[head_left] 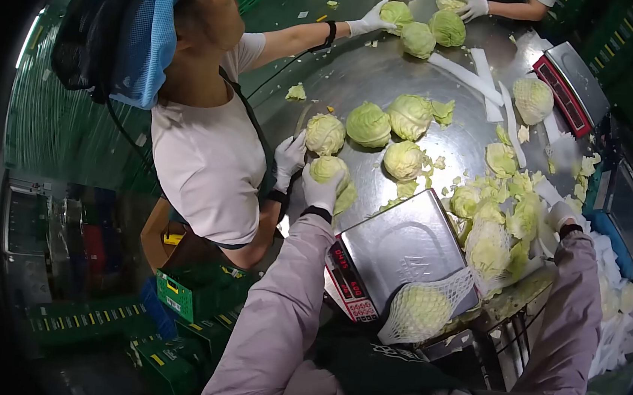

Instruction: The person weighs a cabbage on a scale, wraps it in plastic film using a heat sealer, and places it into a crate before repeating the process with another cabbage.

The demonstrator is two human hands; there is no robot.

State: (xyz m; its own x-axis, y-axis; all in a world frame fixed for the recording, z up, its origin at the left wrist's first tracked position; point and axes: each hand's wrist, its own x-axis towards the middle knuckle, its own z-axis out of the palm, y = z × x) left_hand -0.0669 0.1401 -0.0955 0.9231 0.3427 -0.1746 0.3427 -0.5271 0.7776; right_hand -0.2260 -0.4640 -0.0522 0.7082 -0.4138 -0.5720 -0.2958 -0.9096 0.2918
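My left hand [321, 193], in a white glove, grips a pale green cabbage [328, 169] at the table's near left side. Over at the right, my gloved right hand [562, 217] has curled fingers beside a white strip and a heap of trimmed cabbage leaves [520, 215]; what it holds I cannot make out. Between my arms sits a digital scale [396, 238] with a metal plate and red display. A cabbage in white netting [421, 312] rests at the plate's near edge. Another netted cabbage [488, 252] lies against the leaf heap.
Several loose cabbages [369, 124] stand on the metal table [321, 62]. A co-worker [208, 143] at my left reaches across to the far cabbages; another person's gloved hand [471, 9] touches one there. A second scale [573, 88] is at the far right. Green crates [176, 294] stand lower left.
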